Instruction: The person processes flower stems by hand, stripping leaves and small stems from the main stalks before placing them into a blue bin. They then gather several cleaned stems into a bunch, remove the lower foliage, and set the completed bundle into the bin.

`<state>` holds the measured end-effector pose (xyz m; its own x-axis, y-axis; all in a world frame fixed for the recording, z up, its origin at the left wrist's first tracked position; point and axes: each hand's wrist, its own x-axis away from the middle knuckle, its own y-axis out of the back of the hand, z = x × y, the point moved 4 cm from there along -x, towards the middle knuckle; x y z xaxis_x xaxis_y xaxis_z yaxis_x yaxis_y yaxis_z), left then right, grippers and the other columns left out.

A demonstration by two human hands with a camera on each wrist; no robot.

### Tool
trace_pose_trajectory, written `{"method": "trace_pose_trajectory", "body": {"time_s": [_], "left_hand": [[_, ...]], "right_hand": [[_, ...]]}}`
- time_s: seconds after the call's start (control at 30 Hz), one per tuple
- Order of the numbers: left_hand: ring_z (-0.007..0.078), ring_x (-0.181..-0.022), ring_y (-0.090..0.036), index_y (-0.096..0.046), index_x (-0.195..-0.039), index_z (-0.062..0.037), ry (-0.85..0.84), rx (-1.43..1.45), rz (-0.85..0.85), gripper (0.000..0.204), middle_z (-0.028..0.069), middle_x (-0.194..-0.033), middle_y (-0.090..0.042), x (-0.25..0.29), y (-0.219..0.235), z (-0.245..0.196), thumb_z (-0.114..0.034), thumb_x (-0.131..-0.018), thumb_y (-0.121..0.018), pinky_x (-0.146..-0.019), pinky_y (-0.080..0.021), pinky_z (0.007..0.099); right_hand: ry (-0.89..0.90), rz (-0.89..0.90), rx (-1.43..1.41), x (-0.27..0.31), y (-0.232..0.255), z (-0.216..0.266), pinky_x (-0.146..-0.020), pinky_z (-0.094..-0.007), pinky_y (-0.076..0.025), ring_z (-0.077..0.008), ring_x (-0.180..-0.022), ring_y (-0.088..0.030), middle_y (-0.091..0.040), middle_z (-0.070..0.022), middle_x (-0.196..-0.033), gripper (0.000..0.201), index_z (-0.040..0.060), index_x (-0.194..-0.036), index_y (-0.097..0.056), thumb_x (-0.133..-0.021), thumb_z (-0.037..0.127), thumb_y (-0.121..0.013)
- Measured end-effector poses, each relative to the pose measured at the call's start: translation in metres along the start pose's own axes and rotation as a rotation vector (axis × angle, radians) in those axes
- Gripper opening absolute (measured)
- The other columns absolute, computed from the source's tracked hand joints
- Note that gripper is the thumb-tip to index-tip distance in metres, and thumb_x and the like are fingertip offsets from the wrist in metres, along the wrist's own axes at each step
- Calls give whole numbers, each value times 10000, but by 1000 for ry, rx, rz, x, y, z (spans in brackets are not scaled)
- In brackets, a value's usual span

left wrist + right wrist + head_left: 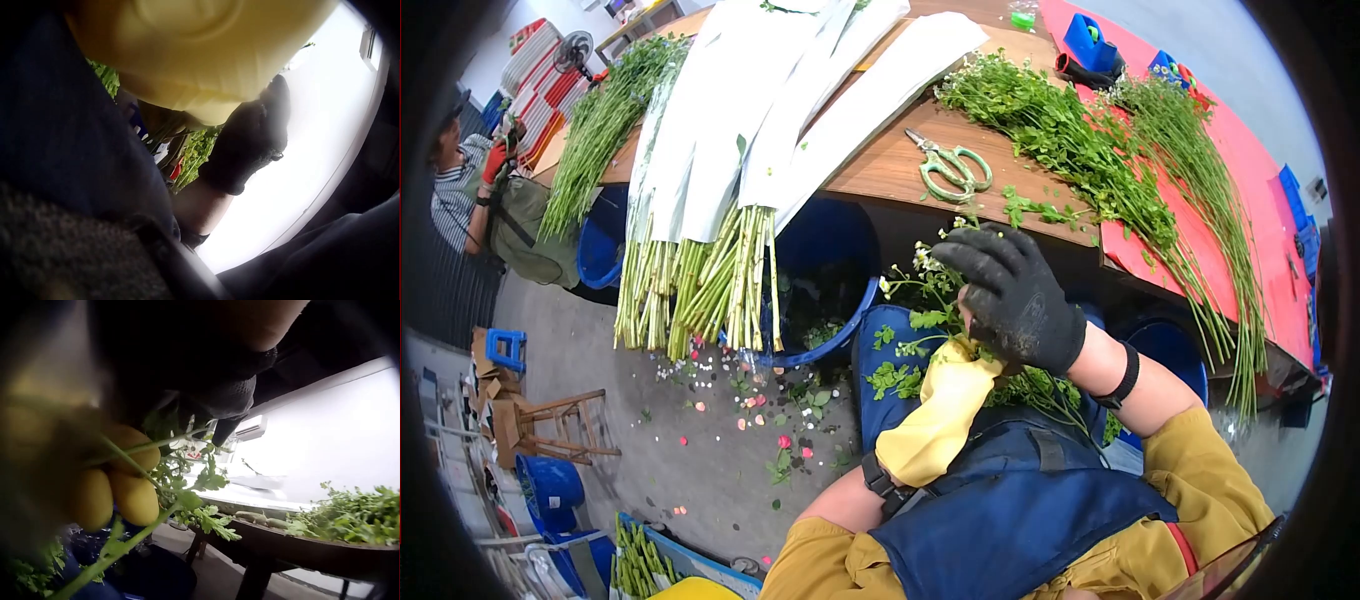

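Observation:
My left hand (940, 405), in a yellow glove, grips leafy stems with small white daisy-like flowers (925, 262) above my lap. In the right wrist view, its yellow fingertips (136, 499) curl round a green stem (122, 550). Over the top of the bunch is my right hand (1020, 295), in a dirty black glove, its fingers reaching loosely across the flower heads. One black finger comes down beside a thin stem in the right wrist view. Lower leaves and stems (1040, 392) spread out under the hands, across my blue apron (1020, 500).
Green-handled scissors (955, 172) lie on the wooden table (870, 165). Leafy flower bunches (1050, 135) lie to their right; white-wrapped stems (745, 250) overhang the edge above a blue bucket (840, 335). Petals litter the floor. Another person (485, 190) is at far left, near a stool (565, 425).

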<state>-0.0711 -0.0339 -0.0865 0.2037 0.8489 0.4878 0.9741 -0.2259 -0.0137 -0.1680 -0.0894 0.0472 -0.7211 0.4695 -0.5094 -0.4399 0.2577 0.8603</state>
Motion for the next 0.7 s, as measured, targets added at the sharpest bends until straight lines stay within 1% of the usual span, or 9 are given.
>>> {"method": "trace_pose_trajectory", "body": {"time_s": [0.07, 0.1, 0.2, 0.23, 0.33, 0.43, 0.57, 0.63, 0.7], "left_hand": [[165, -923, -723, -677, -1180, 22, -77, -20, -26, 312, 101, -1043, -758, -5, -2, 4, -94, -895, -732, -815, -570, 301], [166, -906, -721, -680, -1164, 27, -116, -30, -39, 291, 104, -1019, -760, -7, -3, 6, -85, -897, -719, -799, -568, 299], [169, -896, -723, -686, -1160, 15, -175, 8, -49, 296, 100, -1013, -762, -11, -4, 8, -116, -897, -725, -792, -567, 302], [170, -893, -724, -688, -1159, 11, -186, 16, -51, 298, 98, -1011, -762, -12, -5, 8, -127, -897, -727, -789, -567, 303], [173, -883, -726, -694, -1155, -2, -211, 36, -55, 305, 93, -1006, -764, -14, -5, 10, -159, -897, -734, -781, -566, 305], [177, -873, -728, -700, -1151, -14, -237, 43, -61, 313, 88, -1000, -766, -15, -6, 14, -191, -896, -740, -774, -565, 308], [181, -860, -730, -708, -1146, -31, -290, 55, -81, 324, 82, -992, -769, -20, -9, 22, -233, -896, -748, -764, -563, 312], [183, -853, -731, -712, -1144, -39, -349, 58, -106, 331, 79, -988, -770, -25, -12, 31, -254, -896, -752, -758, -563, 314], [185, -846, -733, -716, -1142, -47, -424, 67, -151, 338, 76, -984, -771, -31, -15, 40, -276, -896, -756, -753, -562, 316]], "right_hand": [[-60, -110, -45, -6, 0, -5, -1089, -559, -429, -407, -1378, -528, -558, -131, -1511, 337, 125, -927, -633, -653, 167, -824], [-84, -60, -101, -6, 4, -3, -1099, -564, -413, -415, -1377, -522, -566, -135, -1504, 319, 122, -911, -635, -664, 151, -835], [-130, -13, -129, -10, 3, 5, -1095, -575, -408, -412, -1379, -520, -568, -139, -1503, 340, 121, -937, -647, -672, 182, -851], [-120, -5, -92, -11, 3, 7, -1094, -584, -402, -410, -1372, -525, -567, -138, -1506, 350, 116, -921, -658, -652, 210, -862], [-180, 55, -58, -11, -5, 9, -1147, -563, -353, -373, -1403, -485, -550, -138, -1516, 262, 84, -890, -724, -745, 294, -780], [-213, 42, -49, -6, -11, 8, -1137, -566, -361, -374, -1392, -494, -559, -138, -1511, 246, 81, -892, -724, -747, 273, -777], [-207, -1, -16, 0, -13, 5, -1123, -567, -377, -378, -1368, -518, -574, -145, -1497, 249, 73, -896, -722, -721, 243, -772], [-217, 24, -35, 0, -8, 6, -1124, -568, -382, -379, -1364, -525, -579, -151, -1491, 240, 62, -895, -718, -721, 221, -759], [-162, -13, 4, 0, -8, 5, -1130, -568, -386, -376, -1365, -530, -581, -157, -1483, 218, 51, -890, -710, -731, 197, -738]]}}
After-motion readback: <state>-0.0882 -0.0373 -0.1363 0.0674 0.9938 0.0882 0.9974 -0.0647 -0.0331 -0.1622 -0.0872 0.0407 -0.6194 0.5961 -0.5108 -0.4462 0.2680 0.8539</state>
